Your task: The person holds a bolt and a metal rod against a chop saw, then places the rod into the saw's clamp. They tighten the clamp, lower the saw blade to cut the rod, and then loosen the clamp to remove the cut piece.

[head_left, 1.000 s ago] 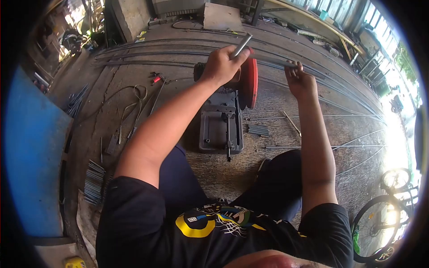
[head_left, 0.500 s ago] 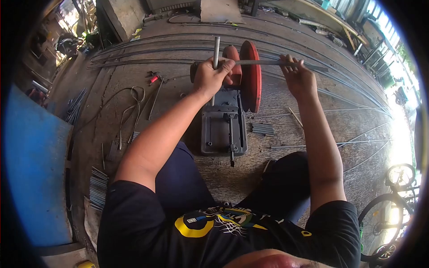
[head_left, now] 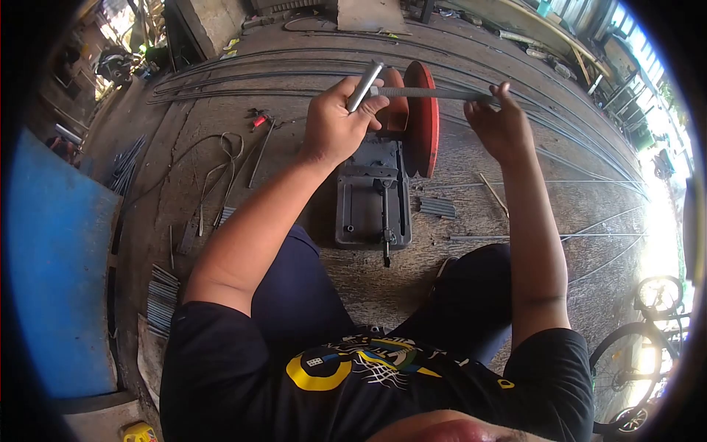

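Observation:
My left hand (head_left: 333, 125) is closed around the joint of a T-shaped piece, where a smooth silver crossbar (head_left: 366, 86) meets a grey threaded rod (head_left: 420, 93). The crossbar leans up to the right. Towards the right, the rod passes over the red disc-shaped guard (head_left: 421, 125) of a floor-standing cut-off saw. At its far end my right hand (head_left: 504, 125) has its fingers curled against the rod, thumb side partly hidden. Below the hands sits the saw's dark base (head_left: 372, 214), with a clamp screw (head_left: 386, 214) along its right side.
Long thin metal rods (head_left: 265, 75) lie across the wooden floor behind the saw. Short cut pieces (head_left: 437, 207) lie right of the base, and a bundle of short rods (head_left: 162, 302) at the left. A blue panel (head_left: 59, 272) stands left; a bicycle (head_left: 637, 346) stands right.
The crossbar has swung from nearly upright to a lean towards the upper right. The left hand has turned with it, and the rod has risen slightly. The right hand stays at the rod's end.

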A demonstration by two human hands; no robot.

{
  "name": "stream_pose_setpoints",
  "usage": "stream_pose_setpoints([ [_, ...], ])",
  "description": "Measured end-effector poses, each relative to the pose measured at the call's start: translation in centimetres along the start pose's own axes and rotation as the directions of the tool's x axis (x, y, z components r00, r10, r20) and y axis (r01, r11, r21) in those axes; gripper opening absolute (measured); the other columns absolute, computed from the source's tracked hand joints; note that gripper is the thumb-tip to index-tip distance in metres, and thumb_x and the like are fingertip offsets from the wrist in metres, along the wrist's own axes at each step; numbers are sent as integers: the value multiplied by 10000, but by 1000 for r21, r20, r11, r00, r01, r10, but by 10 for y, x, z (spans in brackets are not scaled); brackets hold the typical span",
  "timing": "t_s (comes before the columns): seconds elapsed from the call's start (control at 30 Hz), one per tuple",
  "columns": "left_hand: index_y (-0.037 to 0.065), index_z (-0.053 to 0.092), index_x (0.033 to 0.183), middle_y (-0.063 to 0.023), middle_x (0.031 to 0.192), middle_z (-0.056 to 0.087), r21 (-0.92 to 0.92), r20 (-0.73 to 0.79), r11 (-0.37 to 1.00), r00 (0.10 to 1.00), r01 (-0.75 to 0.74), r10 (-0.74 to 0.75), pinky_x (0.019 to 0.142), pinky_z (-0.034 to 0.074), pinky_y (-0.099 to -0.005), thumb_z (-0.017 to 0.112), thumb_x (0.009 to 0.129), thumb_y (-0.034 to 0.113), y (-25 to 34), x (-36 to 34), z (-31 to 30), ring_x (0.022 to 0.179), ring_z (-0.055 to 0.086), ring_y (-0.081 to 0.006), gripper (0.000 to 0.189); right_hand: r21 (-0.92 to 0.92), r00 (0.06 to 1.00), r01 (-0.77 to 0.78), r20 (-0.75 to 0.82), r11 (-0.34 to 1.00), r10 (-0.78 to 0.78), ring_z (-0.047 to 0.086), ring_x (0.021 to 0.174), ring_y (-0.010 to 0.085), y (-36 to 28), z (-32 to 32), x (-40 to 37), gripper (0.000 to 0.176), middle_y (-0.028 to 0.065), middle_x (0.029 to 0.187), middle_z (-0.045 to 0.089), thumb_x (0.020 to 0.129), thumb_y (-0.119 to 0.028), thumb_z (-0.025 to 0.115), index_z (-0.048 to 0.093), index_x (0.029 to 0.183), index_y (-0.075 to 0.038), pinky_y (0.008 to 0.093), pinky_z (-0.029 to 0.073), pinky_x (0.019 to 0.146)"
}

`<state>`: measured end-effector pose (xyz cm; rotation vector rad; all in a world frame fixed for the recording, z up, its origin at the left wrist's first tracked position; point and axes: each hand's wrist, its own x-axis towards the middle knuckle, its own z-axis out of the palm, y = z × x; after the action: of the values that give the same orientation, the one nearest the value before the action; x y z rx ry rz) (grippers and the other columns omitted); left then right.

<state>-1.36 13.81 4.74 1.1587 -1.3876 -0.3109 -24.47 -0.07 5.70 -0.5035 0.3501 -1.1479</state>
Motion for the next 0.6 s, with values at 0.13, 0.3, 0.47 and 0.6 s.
stream_pose_setpoints([
  [0.13, 13, 630, 1018, -38, 743, 644, 4, 21, 999, 999, 43, -43, 523, 460, -216, 671, 873, 297, 7, -3, -3, 557, 622, -106, 321, -126, 990, -24, -143, 992, 6, 472, 1171, 382, 0, -25, 15, 329, 207, 1181, 444, 967, -61, 436, 330, 1256, 58, 465, 412, 1056],
  [0.3, 31, 647, 925, -28, 654, 649, -38, -22, 988, 989, 148, -148, 489, 471, -236, 700, 848, 292, 3, 0, -2, 528, 626, -102, 278, 44, 996, 22, 82, 999, -25, 523, 1029, 335, -11, -14, 6, 312, 172, 1083, 454, 954, -116, 513, 383, 1181, 53, 448, 446, 1005],
  [0.47, 33, 628, 1007, -42, 807, 668, 76, 33, 997, 999, 8, -10, 546, 480, -205, 679, 868, 205, 4, -6, -1, 622, 654, -101, 228, -253, 983, -90, -179, 963, 45, 511, 1018, 260, -7, -41, 23, 188, 172, 1094, 470, 956, -115, 523, 478, 1086, 14, 448, 434, 1014],
  [0.6, 52, 652, 943, -42, 702, 677, 132, 21, 979, 987, 154, -158, 504, 490, -230, 694, 851, 185, 2, -6, 2, 566, 654, -111, 167, -254, 1000, 8, -19, 967, -13, 486, 1131, 323, -10, -49, 25, 276, 203, 1146, 470, 960, -45, 465, 383, 1211, 38, 458, 408, 1055],
])
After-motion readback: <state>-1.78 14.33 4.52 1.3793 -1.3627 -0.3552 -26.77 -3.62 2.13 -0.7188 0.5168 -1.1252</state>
